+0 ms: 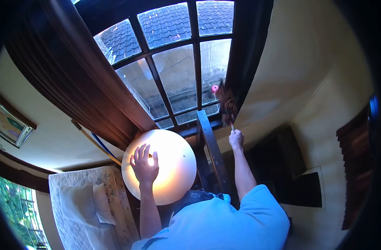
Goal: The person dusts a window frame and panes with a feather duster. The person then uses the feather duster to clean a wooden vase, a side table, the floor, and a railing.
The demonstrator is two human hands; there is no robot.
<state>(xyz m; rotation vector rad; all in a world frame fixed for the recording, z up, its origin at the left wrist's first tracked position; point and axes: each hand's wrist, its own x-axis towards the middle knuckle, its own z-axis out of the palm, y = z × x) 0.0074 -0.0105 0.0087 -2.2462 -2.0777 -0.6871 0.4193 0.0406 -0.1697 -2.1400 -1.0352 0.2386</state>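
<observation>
My right hand (236, 139) is wrapped around the light-coloured handle of a feather duster (229, 104). The brown feathers are smeared by motion and lie against the right side of the dark window frame (197, 75). Low on the left, my left hand (145, 167) has its fingers spread over a lit white round lampshade (180, 141). Its fingertips are near the opening at the top of the shade, where the bulb glows. Whether the palm touches the shade I cannot tell. A pink round thing (215, 88) shows at the pane beside the duster.
A dark narrow beam (215, 154) rises between the lamp and my right arm. Brown curtains (80, 79) hang left of the window. A bare mattress (65, 227) with pillows (78, 204) lies lower left. A framed picture (10, 121) hangs on the left wall.
</observation>
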